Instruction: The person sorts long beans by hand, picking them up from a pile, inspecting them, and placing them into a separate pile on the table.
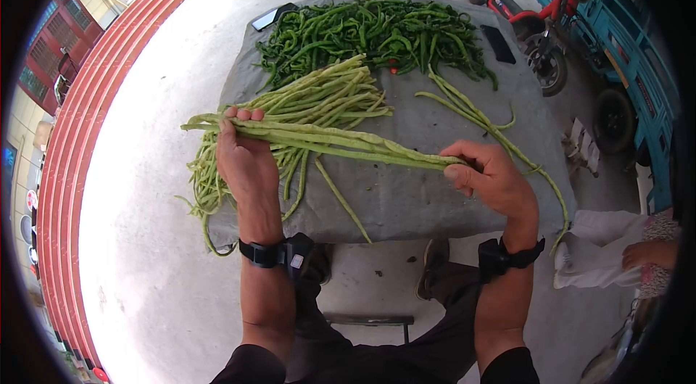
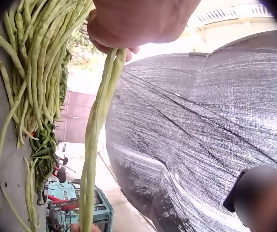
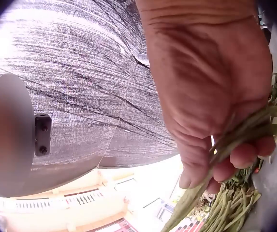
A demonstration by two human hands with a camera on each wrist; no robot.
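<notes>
The left hand (image 1: 245, 159) and right hand (image 1: 493, 179) each curl their fingers around opposite ends of a bundle of long beans (image 1: 333, 141), stretching it level above the grey cloth (image 1: 406, 195), apparently to even the pods, near the loose long-bean pile (image 1: 319, 97).

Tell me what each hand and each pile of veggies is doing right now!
left hand: grips one end of the bundle of long beans.
right hand: grips the other end.
bundle of long beans: held stretched level between both hands, above the table.
pile of long beans: lying loose on the grey cloth.
green peppers: heaped at the far end.
stray long beans: lying apart, on the right.
</notes>
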